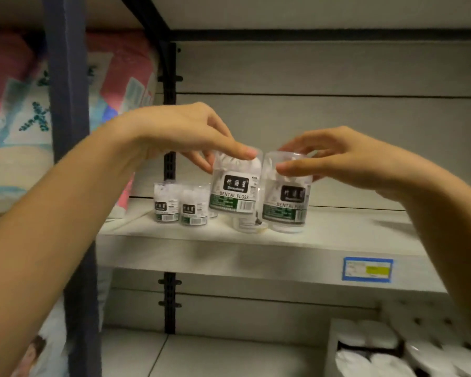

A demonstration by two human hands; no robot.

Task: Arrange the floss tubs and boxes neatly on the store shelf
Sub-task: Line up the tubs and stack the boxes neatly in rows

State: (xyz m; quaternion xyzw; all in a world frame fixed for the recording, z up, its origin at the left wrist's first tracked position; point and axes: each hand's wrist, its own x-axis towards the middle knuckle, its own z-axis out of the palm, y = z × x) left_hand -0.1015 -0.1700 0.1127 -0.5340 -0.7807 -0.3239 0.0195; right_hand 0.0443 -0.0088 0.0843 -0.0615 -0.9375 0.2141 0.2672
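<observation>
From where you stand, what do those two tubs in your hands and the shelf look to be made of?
Both held tubs, left tub and right tub, look like clear glossy plastic: white contents show through, with printed labels. The shelf looks like matte, pale wood-grain laminate, though it could be painted board.

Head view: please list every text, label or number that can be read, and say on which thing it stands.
"DENTAL FLOSS": label of the tub in the left hand, the left tub.
"DENTAL FL…", partly cut off: label of the right tub in the right hand.
Black logo panels with white characters, on both tubs: unreadable.
Two small tubs on the shelf: print too small.
Blue-framed price tag: blurred, unreadable.
</observation>
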